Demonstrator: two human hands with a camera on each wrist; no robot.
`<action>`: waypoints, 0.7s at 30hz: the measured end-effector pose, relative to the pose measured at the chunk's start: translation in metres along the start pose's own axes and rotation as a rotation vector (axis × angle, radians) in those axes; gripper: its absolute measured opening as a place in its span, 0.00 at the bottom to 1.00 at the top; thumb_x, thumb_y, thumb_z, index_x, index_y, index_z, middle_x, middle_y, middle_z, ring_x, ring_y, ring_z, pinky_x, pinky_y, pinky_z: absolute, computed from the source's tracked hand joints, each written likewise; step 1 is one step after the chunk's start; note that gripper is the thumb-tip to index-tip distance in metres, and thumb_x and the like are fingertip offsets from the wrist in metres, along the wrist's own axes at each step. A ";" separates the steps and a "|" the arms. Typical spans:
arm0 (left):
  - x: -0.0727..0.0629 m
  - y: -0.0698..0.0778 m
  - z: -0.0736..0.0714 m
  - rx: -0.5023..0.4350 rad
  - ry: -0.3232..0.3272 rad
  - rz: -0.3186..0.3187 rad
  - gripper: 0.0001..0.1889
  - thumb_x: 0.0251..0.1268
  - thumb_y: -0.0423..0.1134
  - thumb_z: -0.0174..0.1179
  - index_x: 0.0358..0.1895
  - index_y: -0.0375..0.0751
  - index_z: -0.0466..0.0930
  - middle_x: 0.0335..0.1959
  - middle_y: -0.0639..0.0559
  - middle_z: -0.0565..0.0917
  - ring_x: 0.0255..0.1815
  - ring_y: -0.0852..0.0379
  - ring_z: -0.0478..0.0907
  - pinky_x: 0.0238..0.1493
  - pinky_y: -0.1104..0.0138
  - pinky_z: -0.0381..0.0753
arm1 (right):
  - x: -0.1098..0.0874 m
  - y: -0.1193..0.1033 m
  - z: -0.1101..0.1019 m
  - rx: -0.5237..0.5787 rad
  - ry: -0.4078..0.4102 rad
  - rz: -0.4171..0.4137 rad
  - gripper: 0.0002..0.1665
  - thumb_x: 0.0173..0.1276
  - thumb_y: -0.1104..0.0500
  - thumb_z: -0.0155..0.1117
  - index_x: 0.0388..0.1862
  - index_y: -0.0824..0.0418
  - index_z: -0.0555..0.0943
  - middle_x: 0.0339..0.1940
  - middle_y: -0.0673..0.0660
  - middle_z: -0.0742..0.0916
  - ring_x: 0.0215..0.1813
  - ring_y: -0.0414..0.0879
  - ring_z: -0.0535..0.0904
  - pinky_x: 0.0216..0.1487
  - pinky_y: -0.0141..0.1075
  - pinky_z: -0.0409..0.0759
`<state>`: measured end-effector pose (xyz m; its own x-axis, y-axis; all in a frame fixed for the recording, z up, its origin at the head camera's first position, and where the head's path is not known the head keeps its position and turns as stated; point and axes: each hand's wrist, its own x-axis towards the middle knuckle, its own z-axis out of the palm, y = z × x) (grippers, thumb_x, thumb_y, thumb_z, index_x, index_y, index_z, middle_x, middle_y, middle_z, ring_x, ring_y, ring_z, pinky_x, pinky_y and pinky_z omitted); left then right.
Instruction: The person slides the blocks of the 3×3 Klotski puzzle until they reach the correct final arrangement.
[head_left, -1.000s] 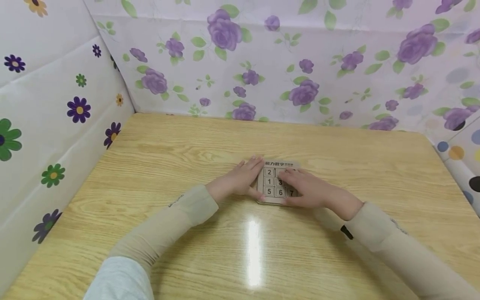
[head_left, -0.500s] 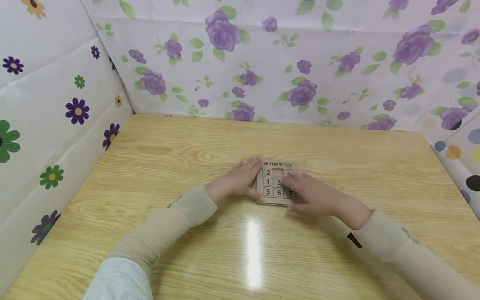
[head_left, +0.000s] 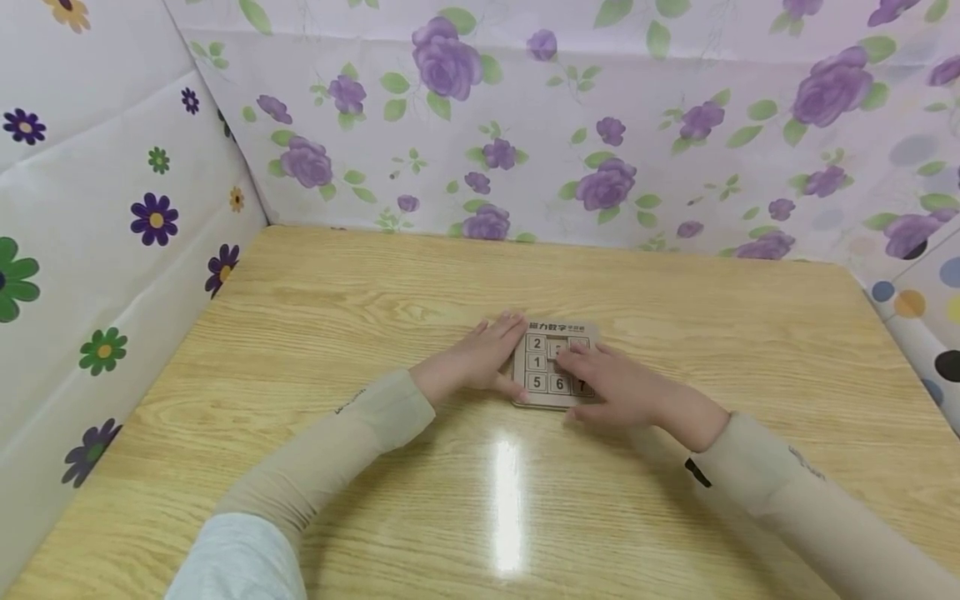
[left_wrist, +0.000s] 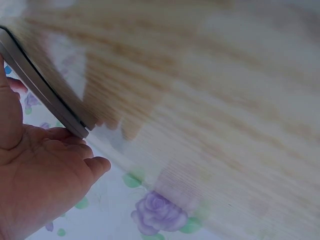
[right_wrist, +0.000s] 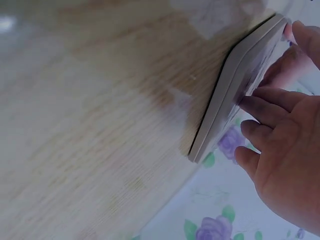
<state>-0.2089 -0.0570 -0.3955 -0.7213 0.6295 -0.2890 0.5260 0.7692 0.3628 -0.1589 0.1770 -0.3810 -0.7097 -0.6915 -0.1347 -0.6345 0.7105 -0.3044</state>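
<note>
A sliding number puzzle (head_left: 543, 399) lies flat on the wooden table, its numbered tiles facing up. My left hand (head_left: 483, 357) holds its left side, with the thumb at the lower corner and the fingers at the upper one. My right hand (head_left: 622, 385) reaches over the right side, and a fingertip presses a tile (head_left: 555, 349) in the top middle spot. That hand hides part of the right column; a gap shows in the centre. In the left wrist view the puzzle's edge (left_wrist: 45, 87) meets the left hand's fingers; in the right wrist view the right fingers (right_wrist: 267, 111) touch its face.
The wooden table (head_left: 375, 292) stretches around the puzzle. A curtain with purple flowers (head_left: 450, 125) closes off the back, and a flowered sheet (head_left: 75, 250) hangs at the left. Dotted cloth (head_left: 911, 304) is at the right.
My right hand drew back a little to the right, then came forward again. The 3 tile has slid up from the centre into the top middle gap. The left hand has stayed put.
</note>
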 end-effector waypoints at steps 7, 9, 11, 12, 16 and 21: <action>0.000 0.000 -0.001 0.005 -0.003 0.000 0.63 0.46 0.66 0.65 0.76 0.36 0.37 0.78 0.44 0.38 0.78 0.49 0.33 0.77 0.54 0.34 | 0.006 0.005 -0.002 0.014 0.009 0.008 0.45 0.63 0.45 0.64 0.71 0.68 0.62 0.71 0.68 0.68 0.74 0.65 0.57 0.74 0.60 0.51; 0.000 0.000 -0.001 0.010 -0.003 -0.003 0.63 0.45 0.66 0.65 0.76 0.37 0.37 0.78 0.44 0.37 0.78 0.49 0.32 0.77 0.54 0.34 | 0.003 0.006 -0.002 0.022 0.007 0.014 0.46 0.63 0.45 0.64 0.72 0.67 0.61 0.72 0.68 0.66 0.74 0.64 0.57 0.74 0.59 0.50; 0.000 0.000 -0.001 0.011 -0.004 -0.003 0.63 0.45 0.66 0.65 0.76 0.37 0.37 0.78 0.44 0.37 0.78 0.49 0.32 0.77 0.54 0.34 | -0.002 0.006 -0.003 0.024 0.003 0.020 0.46 0.64 0.45 0.63 0.72 0.67 0.60 0.72 0.67 0.66 0.74 0.64 0.56 0.74 0.59 0.49; 0.000 0.000 -0.001 0.011 -0.005 -0.004 0.63 0.45 0.66 0.65 0.76 0.37 0.36 0.78 0.44 0.37 0.78 0.49 0.32 0.77 0.54 0.34 | -0.005 0.006 -0.004 0.027 0.004 0.021 0.45 0.64 0.46 0.63 0.72 0.67 0.60 0.72 0.67 0.66 0.74 0.64 0.55 0.75 0.59 0.48; 0.000 0.001 -0.001 0.018 -0.009 0.000 0.63 0.46 0.65 0.65 0.76 0.37 0.37 0.78 0.44 0.37 0.78 0.49 0.32 0.77 0.54 0.34 | -0.021 0.005 -0.007 0.023 0.011 0.029 0.44 0.65 0.47 0.63 0.71 0.68 0.61 0.72 0.66 0.67 0.75 0.64 0.54 0.74 0.59 0.48; 0.001 0.000 0.000 0.020 -0.005 0.002 0.62 0.46 0.65 0.65 0.76 0.37 0.37 0.78 0.44 0.38 0.78 0.49 0.33 0.77 0.54 0.35 | -0.030 0.004 -0.007 0.015 0.004 0.048 0.43 0.64 0.46 0.63 0.70 0.68 0.63 0.70 0.67 0.68 0.74 0.64 0.57 0.74 0.59 0.50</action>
<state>-0.2097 -0.0561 -0.3957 -0.7183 0.6314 -0.2924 0.5364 0.7701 0.3452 -0.1420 0.2012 -0.3716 -0.7406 -0.6559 -0.1456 -0.5949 0.7409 -0.3118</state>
